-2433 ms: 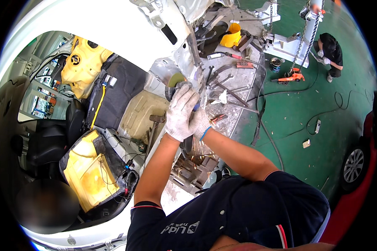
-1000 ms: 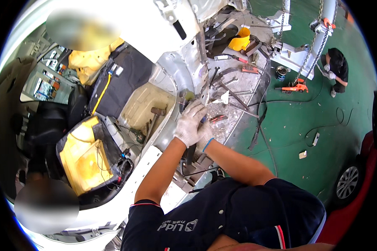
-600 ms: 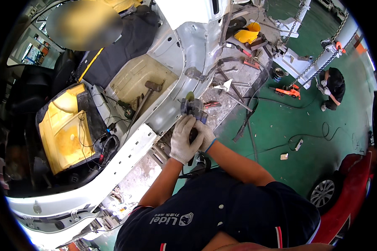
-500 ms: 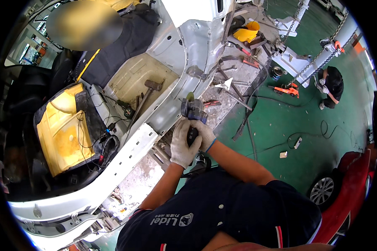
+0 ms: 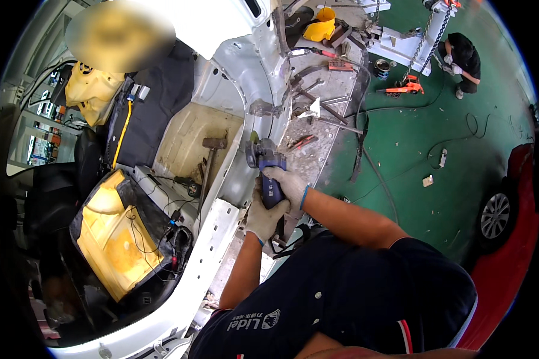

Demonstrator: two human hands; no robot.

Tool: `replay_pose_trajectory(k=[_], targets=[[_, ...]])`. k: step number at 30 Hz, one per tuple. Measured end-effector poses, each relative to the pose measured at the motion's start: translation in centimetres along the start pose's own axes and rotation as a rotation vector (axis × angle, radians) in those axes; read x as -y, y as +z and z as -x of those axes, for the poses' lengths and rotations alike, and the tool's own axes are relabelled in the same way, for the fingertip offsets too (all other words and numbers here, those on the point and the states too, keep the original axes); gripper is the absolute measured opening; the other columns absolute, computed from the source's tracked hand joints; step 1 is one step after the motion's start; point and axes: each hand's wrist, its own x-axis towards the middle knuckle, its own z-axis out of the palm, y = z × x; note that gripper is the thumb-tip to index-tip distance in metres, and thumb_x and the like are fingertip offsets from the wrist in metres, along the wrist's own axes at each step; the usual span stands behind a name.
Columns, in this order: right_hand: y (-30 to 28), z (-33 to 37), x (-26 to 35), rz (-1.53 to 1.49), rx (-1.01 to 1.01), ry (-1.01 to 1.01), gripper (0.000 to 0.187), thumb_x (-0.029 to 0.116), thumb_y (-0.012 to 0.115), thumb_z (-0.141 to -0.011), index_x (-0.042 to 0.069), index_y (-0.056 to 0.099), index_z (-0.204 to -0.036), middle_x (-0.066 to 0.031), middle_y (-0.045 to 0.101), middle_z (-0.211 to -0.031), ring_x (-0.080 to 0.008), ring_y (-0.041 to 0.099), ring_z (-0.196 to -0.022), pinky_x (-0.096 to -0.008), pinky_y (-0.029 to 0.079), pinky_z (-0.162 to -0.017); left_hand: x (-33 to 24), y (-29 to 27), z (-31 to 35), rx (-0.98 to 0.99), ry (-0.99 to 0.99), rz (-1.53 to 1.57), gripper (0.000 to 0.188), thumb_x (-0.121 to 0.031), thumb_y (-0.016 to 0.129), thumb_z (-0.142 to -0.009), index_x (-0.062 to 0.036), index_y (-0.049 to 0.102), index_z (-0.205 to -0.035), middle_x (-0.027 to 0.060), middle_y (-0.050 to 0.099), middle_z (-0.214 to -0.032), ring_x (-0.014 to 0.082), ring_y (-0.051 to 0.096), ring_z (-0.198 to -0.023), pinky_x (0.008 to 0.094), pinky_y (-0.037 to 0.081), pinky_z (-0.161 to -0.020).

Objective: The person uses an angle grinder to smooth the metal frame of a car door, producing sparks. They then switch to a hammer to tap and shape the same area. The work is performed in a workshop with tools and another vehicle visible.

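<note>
Both my hands, in pale work gloves, are closed around a blue and black angle grinder (image 5: 272, 189). My left hand (image 5: 262, 219) grips the lower, rear part of its body. Higher up, my right hand (image 5: 288, 183) wraps the body from the right side, below the grinder's head. The greenish disc (image 5: 254, 137) shows edge-on at the far end, against or just above the bare metal door-opening frame (image 5: 259, 90) of a white car body; whether it touches, I cannot tell.
Inside the car lie a hammer (image 5: 210, 157) and a yellow foam seat cushion (image 5: 117, 239) with loose wires. Pry bars and red-handled pliers (image 5: 303, 142) lie on the platform to the right. Cables cross the green floor. Another person (image 5: 461, 63) crouches at far right, beyond a red car (image 5: 512, 263).
The view has swung, so the car interior and floor sit differently in it. My right hand has shifted on the grinder, and more of its blue body now shows between my hands.
</note>
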Motion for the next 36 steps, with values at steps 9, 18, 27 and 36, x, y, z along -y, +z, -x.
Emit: replay_pose_trajectory(k=[9,18,27,36], targets=[[-0.4,-0.2,2.7,0.191,0.038,-0.065,0.033,0.027,0.083,-0.087,0.004,0.07,-0.108,-0.0074,0.071,-0.091,-0.0196,0.068,-0.076,-0.0406,0.058,-0.073,-4.9,1.1,-0.9,-0.104,-0.185,-0.248,0.123,-0.044,0.082,-0.077,0.0106,0.016,-0.165,0.03,0.067,-0.133,0.0332,0.071,-0.117,0.0384,0.056,-0.1],[-1.2,-2.1,5.0,0.197,0.167,-0.232,0.03,0.017,0.082,-0.083,0.002,0.069,-0.106,-0.0051,0.07,-0.089,-0.0165,0.066,-0.077,-0.0354,0.055,-0.071,-6.1,1.8,-2.2,-0.182,-0.123,-0.538,0.087,-0.032,0.072,-0.096,0.0041,0.031,-0.163,0.0274,0.062,-0.138,0.0373,0.07,-0.114,0.0461,0.055,-0.099],[-3.2,-5.3,2.1,0.179,0.406,-0.421,0.024,0.014,0.069,-0.096,0.003,0.068,-0.117,-0.0027,0.07,-0.102,-0.0151,0.066,-0.091,-0.0313,0.055,-0.084,-10.4,4.0,-5.4,-0.368,0.594,-0.846,0.066,-0.027,0.079,-0.086,-0.0031,0.057,-0.144,0.0232,0.057,-0.144,0.0459,0.055,-0.129,0.0546,0.046,-0.11],[-6.4,-2.0,1.9,0.66,0.313,-0.507,0.026,0.018,0.06,-0.101,0.006,0.071,-0.121,-0.0071,0.074,-0.109,-0.0241,0.071,-0.1,-0.0357,0.058,-0.09,-6.5,8.1,-2.8,-0.435,0.51,-0.559,0.068,-0.024,0.081,-0.085,-0.0027,0.057,-0.145,0.0252,0.054,-0.15,0.0462,0.051,-0.14,0.0532,0.044,-0.116]])
